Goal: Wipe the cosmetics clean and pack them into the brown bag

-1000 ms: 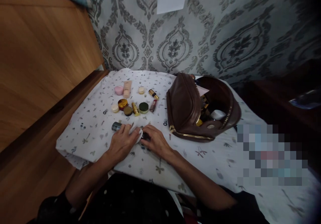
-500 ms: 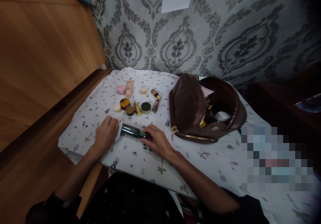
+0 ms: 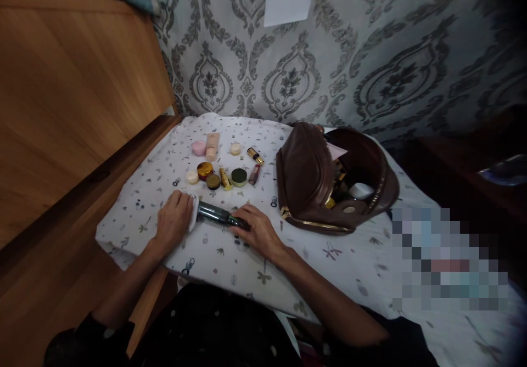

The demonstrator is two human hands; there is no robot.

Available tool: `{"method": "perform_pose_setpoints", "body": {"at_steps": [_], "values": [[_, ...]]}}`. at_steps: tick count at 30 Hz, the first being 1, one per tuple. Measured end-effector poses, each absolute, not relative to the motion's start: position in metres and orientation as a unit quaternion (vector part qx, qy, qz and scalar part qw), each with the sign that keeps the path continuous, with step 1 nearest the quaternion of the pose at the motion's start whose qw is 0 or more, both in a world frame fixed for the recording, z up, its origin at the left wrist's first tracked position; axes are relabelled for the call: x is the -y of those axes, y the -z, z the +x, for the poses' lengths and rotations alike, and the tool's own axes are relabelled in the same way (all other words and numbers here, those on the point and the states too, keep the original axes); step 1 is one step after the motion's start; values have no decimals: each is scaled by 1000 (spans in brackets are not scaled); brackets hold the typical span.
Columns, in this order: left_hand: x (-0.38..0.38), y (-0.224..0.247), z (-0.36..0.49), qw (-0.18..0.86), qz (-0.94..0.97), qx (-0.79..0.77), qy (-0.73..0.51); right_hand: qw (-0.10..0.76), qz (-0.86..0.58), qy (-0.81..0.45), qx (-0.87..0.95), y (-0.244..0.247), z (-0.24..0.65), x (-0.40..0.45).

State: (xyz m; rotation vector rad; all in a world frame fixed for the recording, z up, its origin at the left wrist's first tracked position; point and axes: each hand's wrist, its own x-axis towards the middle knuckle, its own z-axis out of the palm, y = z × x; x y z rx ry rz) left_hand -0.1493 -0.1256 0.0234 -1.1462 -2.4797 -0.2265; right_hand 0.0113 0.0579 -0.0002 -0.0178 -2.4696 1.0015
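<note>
A dark green glossy bottle (image 3: 213, 212) lies nearly level, just above or on the tablecloth, between my two hands. My left hand (image 3: 175, 217) is closed on a folded white cloth or wipe (image 3: 194, 213), pressed against the bottle's left end. At the other end, my right hand (image 3: 257, 230) grips the narrow dark top between thumb and fingers. Behind the hands sit a gold-and-amber jar (image 3: 205, 170), a jar with a dark green lid (image 3: 239, 177), a gold lipstick (image 3: 225, 179), a beige tube (image 3: 212, 146) and a pink jar (image 3: 198, 148).
An unzipped brown leather bag (image 3: 307, 175) holding cosmetics stands to the right. The patterned white tablecloth (image 3: 247, 279) covers the table. A wooden cabinet (image 3: 82, 71) borders the left side, and a patterned curtain or wall covering (image 3: 288, 82) is behind. A blurred-out patch lies far right.
My hands keep nearly the same hold on the bottle and white cloth. The whole view has shifted very slightly; the objects on the table stay in place.
</note>
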Motion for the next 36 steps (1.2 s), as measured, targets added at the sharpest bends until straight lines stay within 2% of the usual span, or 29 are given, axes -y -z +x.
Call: {"method": "perform_pose_setpoints", "body": {"at_steps": [4, 10, 22, 36], "values": [[124, -21, -149, 257, -499, 824, 83, 246, -2, -365, 898, 0, 11, -57], [114, -25, -142, 230, -606, 754, 104, 241, -1, -347, 906, 0, 11, -57], [94, -55, -142, 7, -745, 664, 58, 229, 24, -310, 922, -2, 14, -53], [113, -47, -159, 76, -721, 688, 20, 201, 5, -329, 923, 2, 16, -52]]}}
